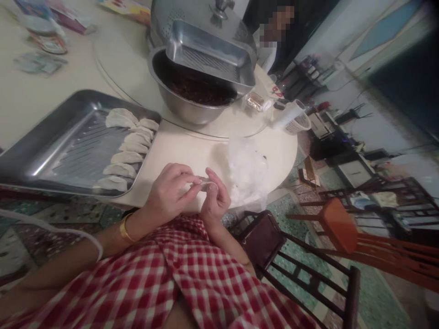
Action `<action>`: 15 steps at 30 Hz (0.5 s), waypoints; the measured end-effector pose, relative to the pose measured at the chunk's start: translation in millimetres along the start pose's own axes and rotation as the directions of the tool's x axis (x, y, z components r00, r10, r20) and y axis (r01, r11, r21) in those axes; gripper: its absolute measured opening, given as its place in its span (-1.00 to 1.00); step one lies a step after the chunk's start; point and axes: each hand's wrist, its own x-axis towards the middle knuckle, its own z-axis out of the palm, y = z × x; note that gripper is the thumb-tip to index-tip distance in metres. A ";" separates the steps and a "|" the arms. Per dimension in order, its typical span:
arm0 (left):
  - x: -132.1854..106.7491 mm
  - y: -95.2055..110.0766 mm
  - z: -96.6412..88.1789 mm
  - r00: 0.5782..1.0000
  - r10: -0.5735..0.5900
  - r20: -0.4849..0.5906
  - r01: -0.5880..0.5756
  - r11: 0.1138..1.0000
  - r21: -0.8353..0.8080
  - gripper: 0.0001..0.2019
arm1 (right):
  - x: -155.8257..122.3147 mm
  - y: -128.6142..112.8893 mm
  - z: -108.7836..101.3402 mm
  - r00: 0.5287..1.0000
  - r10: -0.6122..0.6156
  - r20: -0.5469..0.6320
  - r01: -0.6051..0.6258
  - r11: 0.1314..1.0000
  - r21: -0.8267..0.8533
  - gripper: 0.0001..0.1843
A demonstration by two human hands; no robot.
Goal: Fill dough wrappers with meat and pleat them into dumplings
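Both of my hands meet at the table's near edge, pinching a small pale dumpling between them. My left hand curls its fingers over the dumpling from the left; a gold bangle sits on that wrist. My right hand grips it from the right with bent fingers. To the left lies a steel tray holding a row of several folded dumplings. Behind it stands a steel bowl of dark filling.
A perforated steel tray and a lid rest on the bowl. A clear plastic bag lies right of my hands. A dark stool and wooden chairs stand to the right. A person sits beyond the table at the top.
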 end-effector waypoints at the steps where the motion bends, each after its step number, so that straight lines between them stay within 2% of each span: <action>1: 0.1 -0.3 0.3 1.000 0.006 0.001 -0.006 1.000 0.007 -0.96 | -0.4 -0.3 0.3 1.000 0.010 0.002 -0.010 1.000 0.003 -0.74; 6: -0.1 -0.8 2.2 1.000 -0.001 0.015 0.001 1.000 -0.001 -0.95 | -1.6 0.4 -0.3 0.995 0.097 -0.006 -0.098 0.995 -0.011 -0.69; 10: -3.4 -2.2 0.0 0.999 -0.002 0.033 0.000 0.999 0.039 -0.79 | -1.0 0.9 0.6 0.987 0.160 -0.031 -0.157 0.985 0.069 -0.69; 15: -5.3 -4.1 -4.0 1.000 -0.019 0.022 0.018 0.998 0.057 -0.93 | -1.5 -0.7 6.2 0.978 0.208 0.006 -0.207 0.967 0.148 -0.73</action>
